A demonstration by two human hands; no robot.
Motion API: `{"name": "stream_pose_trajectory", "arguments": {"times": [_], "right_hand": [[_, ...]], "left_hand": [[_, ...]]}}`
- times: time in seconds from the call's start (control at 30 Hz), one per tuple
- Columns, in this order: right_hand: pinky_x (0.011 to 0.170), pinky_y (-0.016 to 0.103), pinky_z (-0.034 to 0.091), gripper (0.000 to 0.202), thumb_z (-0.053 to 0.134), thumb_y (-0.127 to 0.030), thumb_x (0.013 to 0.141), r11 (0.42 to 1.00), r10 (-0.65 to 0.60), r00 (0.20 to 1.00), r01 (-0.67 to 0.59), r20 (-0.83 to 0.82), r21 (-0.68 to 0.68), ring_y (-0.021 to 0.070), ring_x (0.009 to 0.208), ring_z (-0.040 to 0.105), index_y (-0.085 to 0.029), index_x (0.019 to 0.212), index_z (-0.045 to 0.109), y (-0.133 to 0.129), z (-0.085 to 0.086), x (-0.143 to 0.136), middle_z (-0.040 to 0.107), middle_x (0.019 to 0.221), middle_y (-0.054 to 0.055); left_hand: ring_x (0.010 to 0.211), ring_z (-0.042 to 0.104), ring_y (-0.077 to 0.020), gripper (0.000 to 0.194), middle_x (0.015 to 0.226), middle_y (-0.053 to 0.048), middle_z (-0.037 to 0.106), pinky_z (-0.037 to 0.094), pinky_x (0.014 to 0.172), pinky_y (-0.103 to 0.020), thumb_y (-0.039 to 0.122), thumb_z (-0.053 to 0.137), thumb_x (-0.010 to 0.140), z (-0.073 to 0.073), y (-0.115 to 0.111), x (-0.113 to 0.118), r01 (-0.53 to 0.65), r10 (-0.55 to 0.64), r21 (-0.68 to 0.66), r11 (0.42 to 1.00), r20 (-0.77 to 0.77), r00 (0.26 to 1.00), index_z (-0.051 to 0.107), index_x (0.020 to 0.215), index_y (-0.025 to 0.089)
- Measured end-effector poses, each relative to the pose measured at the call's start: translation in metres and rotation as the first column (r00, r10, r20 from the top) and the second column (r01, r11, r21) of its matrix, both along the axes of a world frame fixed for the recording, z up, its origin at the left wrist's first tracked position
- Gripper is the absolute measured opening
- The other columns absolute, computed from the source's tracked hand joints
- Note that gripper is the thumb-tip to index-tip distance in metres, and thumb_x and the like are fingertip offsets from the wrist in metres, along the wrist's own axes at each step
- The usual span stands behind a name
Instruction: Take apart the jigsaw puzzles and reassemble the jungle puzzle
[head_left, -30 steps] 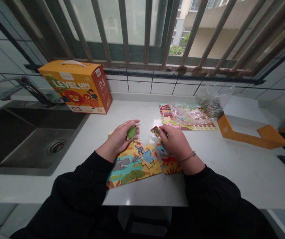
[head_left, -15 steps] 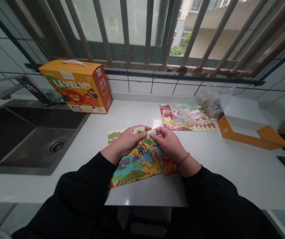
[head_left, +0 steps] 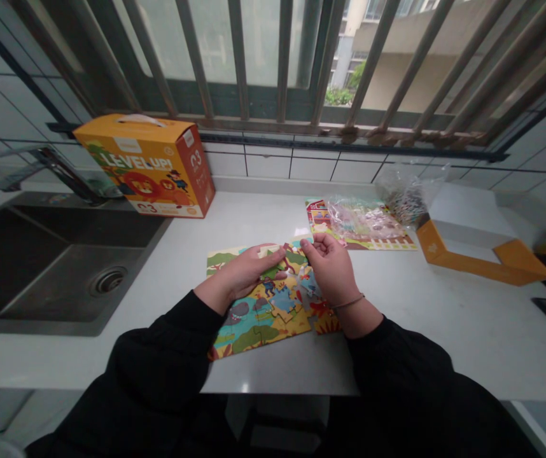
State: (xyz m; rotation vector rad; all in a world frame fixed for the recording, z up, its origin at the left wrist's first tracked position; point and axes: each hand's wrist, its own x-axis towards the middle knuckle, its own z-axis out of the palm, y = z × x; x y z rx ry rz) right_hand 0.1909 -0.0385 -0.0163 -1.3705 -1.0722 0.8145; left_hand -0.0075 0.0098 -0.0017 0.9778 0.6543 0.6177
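Note:
A colourful jigsaw puzzle (head_left: 249,324) with animals, trees and water lies partly assembled on the counter. My left hand (head_left: 242,270) rests across its upper left part, thumb stretched out along the top and the other fingers partly hidden. At the upper right corner my right hand (head_left: 333,270) is closed, thumb and forefinger pinching a puzzle piece (head_left: 296,244) at the puzzle's top edge. The palm side of this hand covers part of the right column. A red and yellow section (head_left: 328,326) on the right is slightly apart from the main part.
An orange box (head_left: 158,168) stands at the back left beside the sink (head_left: 63,280). Behind my right hand lies a farm picture sheet (head_left: 321,222) with a clear plastic bag (head_left: 363,219) on it. An orange-edged open tray (head_left: 483,267) and another bag (head_left: 409,197) are at the right.
My right hand has moved slightly right and away from the left hand, uncovering more of the puzzle's top. The left thumb has shifted a little, and the pale-edged piece by it no longer stands up.

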Motion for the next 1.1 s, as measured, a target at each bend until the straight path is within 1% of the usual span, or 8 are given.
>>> {"name": "stream_pose_trajectory", "arguments": {"times": [0.33, 0.43, 0.53, 0.6, 0.73, 0.83, 0.93, 1.1], "right_hand": [[0.070, 0.032, 0.054, 0.038, 0.068, -0.063, 0.100, 0.982, -0.125, 0.982, 0.102, 0.141, 0.160, 0.0199, 0.076, 0.065, -0.025, 0.104, 0.064, -0.009, 0.015, -0.003, 0.068, 0.088, 0.003], [0.070, 0.033, 0.055, 0.039, 0.067, -0.064, 0.100, 0.992, -0.016, 0.999, 0.013, 0.028, 0.127, 0.0202, 0.075, 0.065, -0.025, 0.105, 0.064, -0.009, 0.016, 0.004, 0.069, 0.087, 0.003], [0.071, 0.036, 0.057, 0.037, 0.073, -0.061, 0.097, 0.990, 0.120, 0.984, -0.128, 0.130, 0.055, 0.0215, 0.075, 0.066, -0.025, 0.104, 0.071, -0.008, 0.013, 0.002, 0.071, 0.089, 0.004], [0.078, 0.039, 0.058, 0.030, 0.074, -0.055, 0.098, 0.982, 0.146, 0.940, -0.176, 0.309, 0.072, 0.0233, 0.081, 0.068, -0.025, 0.103, 0.078, -0.008, 0.013, -0.001, 0.072, 0.093, 0.006], [0.087, 0.042, 0.058, 0.022, 0.071, -0.041, 0.102, 0.970, 0.132, 0.813, -0.225, 0.568, 0.096, 0.0235, 0.086, 0.068, -0.026, 0.114, 0.082, -0.011, 0.018, 0.009, 0.072, 0.104, 0.009], [0.086, 0.044, 0.057, 0.026, 0.075, -0.041, 0.100, 0.987, 0.098, 0.701, -0.158, 0.707, 0.019, 0.0261, 0.088, 0.068, -0.023, 0.118, 0.079, -0.018, 0.018, 0.032, 0.072, 0.104, 0.010], [0.079, 0.042, 0.055, 0.042, 0.095, -0.048, 0.082, 0.971, 0.240, 0.573, -0.143, 0.784, -0.193, 0.0286, 0.088, 0.069, -0.022, 0.111, 0.079, -0.030, 0.013, 0.054, 0.073, 0.104, 0.011], [0.082, 0.036, 0.054, 0.047, 0.101, -0.032, 0.072, 0.933, 0.360, 0.483, -0.197, 0.799, -0.301, 0.0260, 0.095, 0.069, -0.021, 0.109, 0.075, -0.040, 0.011, 0.058, 0.071, 0.110, 0.008]], "left_hand": [[0.097, 0.079, -0.0213, 0.030, 0.110, -0.015, 0.082, 0.065, 0.087, -0.033, 0.029, 0.088, 0.092, -0.005, -0.005, 0.005, 0.011, -0.011, 0.001, 1.000, -0.011, 1.000, 0.079, 0.118, 0.017], [0.096, 0.079, -0.0201, 0.024, 0.109, -0.013, 0.081, 0.067, 0.089, -0.033, 0.027, 0.082, 0.098, 0.001, -0.003, 0.003, -0.077, 0.077, -0.069, 0.995, 0.002, 0.997, 0.077, 0.119, 0.017], [0.095, 0.078, -0.0212, 0.029, 0.105, -0.011, 0.080, 0.068, 0.085, -0.036, 0.047, 0.076, 0.103, 0.003, -0.004, 0.003, -0.104, 0.107, -0.084, 0.991, 0.042, 0.993, 0.075, 0.112, 0.020], [0.100, 0.077, -0.0231, 0.039, 0.108, -0.012, 0.080, 0.067, 0.084, -0.035, 0.057, 0.075, 0.101, 0.002, -0.006, 0.004, -0.050, 0.051, -0.022, 0.999, 0.055, 0.997, 0.075, 0.113, 0.020], [0.105, 0.076, -0.0215, 0.038, 0.118, -0.013, 0.079, 0.062, 0.092, -0.031, 0.041, 0.090, 0.091, 0.000, -0.008, 0.005, 0.013, -0.015, 0.116, 0.993, 0.019, 1.000, 0.077, 0.119, 0.019], [0.093, 0.076, -0.0187, 0.035, 0.109, -0.010, 0.079, 0.062, 0.085, -0.031, 0.035, 0.085, 0.095, 0.003, -0.005, 0.000, -0.062, 0.061, 0.059, 0.996, 0.020, 0.998, 0.073, 0.124, 0.020], [0.088, 0.074, -0.0177, 0.027, 0.097, -0.007, 0.075, 0.065, 0.087, -0.035, 0.027, 0.077, 0.098, 0.010, 0.001, -0.007, -0.200, 0.200, 0.004, 0.980, 0.041, 0.979, 0.070, 0.123, 0.019], [0.083, 0.071, -0.0181, 0.021, 0.090, -0.005, 0.069, 0.067, 0.081, -0.035, 0.026, 0.072, 0.099, 0.013, 0.009, -0.016, -0.298, 0.302, -0.063, 0.952, 0.065, 0.951, 0.069, 0.118, 0.017]]}}
